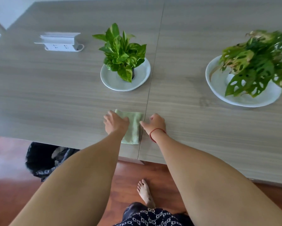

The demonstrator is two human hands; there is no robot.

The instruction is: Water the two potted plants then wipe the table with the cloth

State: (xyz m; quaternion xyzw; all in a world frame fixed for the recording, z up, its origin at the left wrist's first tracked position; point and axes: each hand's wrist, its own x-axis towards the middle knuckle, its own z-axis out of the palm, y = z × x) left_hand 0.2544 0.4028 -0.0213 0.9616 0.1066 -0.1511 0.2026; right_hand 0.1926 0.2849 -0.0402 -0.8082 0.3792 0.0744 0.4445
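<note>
Cloth: a folded pale green cloth (133, 126) lies flat on the counter (55, 95), near the front edge and just left of the seam between the two counter panels.
Left hand: the left hand (115, 123) rests palm down on the left part of the cloth, fingers spread wide and flat; it presses on the fabric and grips nothing.
Right hand: the right hand (155, 123) sits just right of the seam, fingers loosely curled, its thumb reaching left to the cloth's right edge; whether the thumb touches the fabric cannot be told. It holds nothing. A red string bracelet (154, 133) circles the wrist.
Cloth relative to hands: the cloth lies between the two hands, partly under the left one, its near end showing beside the left wrist.
Left plant: a leafy green and yellow potted plant (122, 51) stands on a white saucer (140, 75), beyond the cloth and well apart from it.
Right plant: a potted plant with holed leaves (258, 66) stands in a larger white dish (218, 85), far to the right, well apart from both hands.
Socket box: a white power outlet unit (62, 44) sits open at the far left of the counter.
Floor: a reddish wooden floor (9, 157) with one bare foot (145, 193) on it shows below the counter edge.
</note>
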